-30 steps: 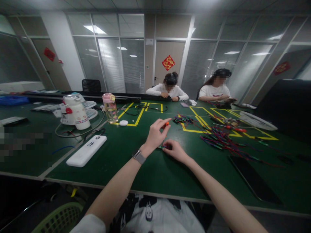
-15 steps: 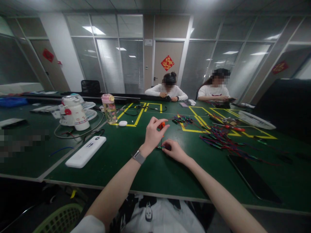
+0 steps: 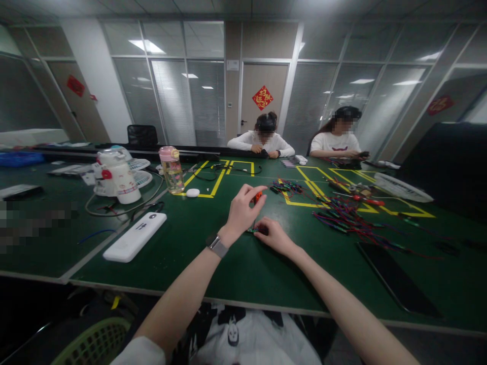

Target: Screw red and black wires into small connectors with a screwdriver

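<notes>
My left hand is closed around the orange handle of a small screwdriver, thumb and fingers gripping it near the top. Its thin shaft points down toward a small green circuit board on the table, though the tip is mostly hidden. Low on the tabletop, my right hand pinches the right side of this board with bent fingers. Most of the board is covered by the fingers.
Wired boards lie in a pile to the right, with a smaller bunch behind. A black phone rests front right. A white power bank, a bottle and a white jug stand left. Two people sit opposite.
The orange handle and the left fingertips have shifted slightly to the right. My right hand stays at the board.
</notes>
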A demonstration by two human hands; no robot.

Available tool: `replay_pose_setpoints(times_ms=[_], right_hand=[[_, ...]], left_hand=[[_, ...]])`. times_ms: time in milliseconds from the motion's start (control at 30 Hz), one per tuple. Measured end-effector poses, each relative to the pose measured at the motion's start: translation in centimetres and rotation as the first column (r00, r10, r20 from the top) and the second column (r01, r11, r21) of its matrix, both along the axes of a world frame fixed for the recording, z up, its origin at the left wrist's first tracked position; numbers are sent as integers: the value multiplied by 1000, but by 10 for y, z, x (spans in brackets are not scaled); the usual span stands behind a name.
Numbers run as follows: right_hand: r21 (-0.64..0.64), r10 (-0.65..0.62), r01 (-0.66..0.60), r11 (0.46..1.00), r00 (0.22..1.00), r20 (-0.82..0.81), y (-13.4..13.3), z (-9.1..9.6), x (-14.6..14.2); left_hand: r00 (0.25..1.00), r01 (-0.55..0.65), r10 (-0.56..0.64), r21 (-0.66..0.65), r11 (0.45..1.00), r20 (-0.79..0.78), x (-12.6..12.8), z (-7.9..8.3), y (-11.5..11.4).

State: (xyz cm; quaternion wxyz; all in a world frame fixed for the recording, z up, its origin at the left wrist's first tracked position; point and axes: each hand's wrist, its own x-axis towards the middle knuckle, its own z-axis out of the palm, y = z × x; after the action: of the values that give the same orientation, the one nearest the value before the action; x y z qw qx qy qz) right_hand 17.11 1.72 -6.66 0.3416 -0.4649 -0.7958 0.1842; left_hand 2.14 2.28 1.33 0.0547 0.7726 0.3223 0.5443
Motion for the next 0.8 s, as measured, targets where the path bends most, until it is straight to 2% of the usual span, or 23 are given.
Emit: replay_pose_setpoints(times_ms=[133,367,800], right_hand=[[-9,-4,4,1000,1000,15,0,2,-1],[2,-7,7,1000,999,37,-2,4,-1],[0,-10,10,1000,999,33,-2,4,-1]], left_hand=[[999,51,-50,27,998,-17,0,1,0],[997,-66,69,84,994,-34,3,-4,0],[995,-99,99,97,990,2,0,0,-1]])
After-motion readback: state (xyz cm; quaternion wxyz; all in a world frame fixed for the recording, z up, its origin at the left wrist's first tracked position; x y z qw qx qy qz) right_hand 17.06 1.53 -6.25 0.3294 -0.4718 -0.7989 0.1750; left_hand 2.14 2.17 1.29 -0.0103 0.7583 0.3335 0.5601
